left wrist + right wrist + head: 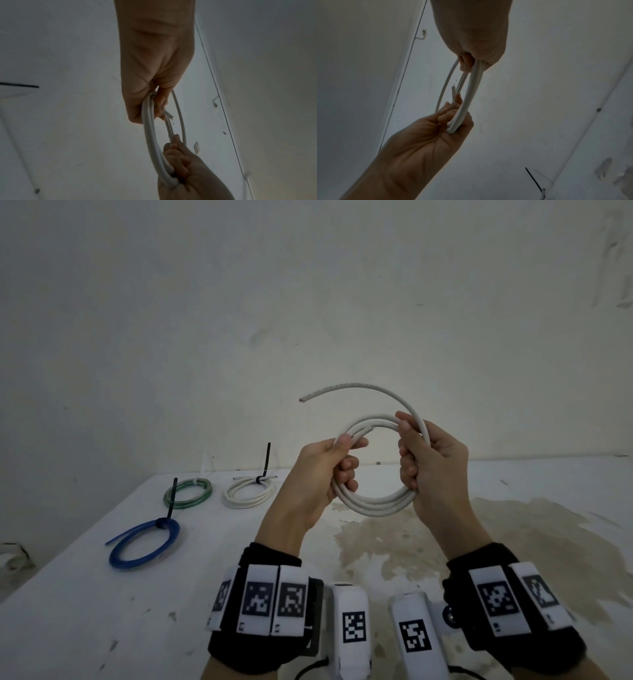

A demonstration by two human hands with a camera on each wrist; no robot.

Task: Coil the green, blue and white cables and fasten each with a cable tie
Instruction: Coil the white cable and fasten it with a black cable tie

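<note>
Above the stained white table (102,628), a stiff white round cable (373,501) is nearly coiled but not yet tied.

The left hand (318,474) and right hand (435,470) each curl their fingers round opposite sides of the loops held in the air; one free end (303,399) arcs loose overhead. On the table's far left lie a green coil (187,494), a blue coil (144,544) and another white coil (248,494), each bound with a black cable tie (266,462). By my judgement, only tucking that end and tying this coil remain.
</note>
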